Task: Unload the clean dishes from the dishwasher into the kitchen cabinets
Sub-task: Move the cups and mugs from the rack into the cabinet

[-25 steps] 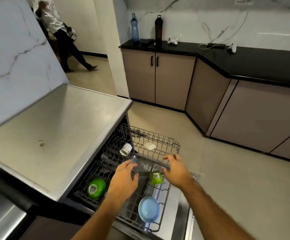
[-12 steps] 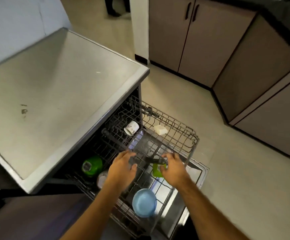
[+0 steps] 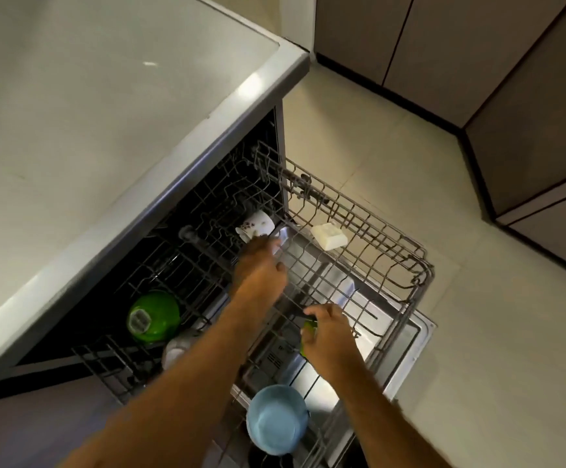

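Right grip [image 3: 330, 336] clamped on green cup [image 3: 308, 331] in rack [image 3: 393, 265]; left grip [image 3: 261, 265] loose by white cup [image 3: 256, 226].

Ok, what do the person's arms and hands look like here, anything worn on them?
Both arms are bare as far as the frame shows: no sleeves, gloves or watch on the left hand or the right hand. No rings or wristbands show, though the image is slightly blurred. The forearms enter from the bottom edge, so anything worn above them is out of view.
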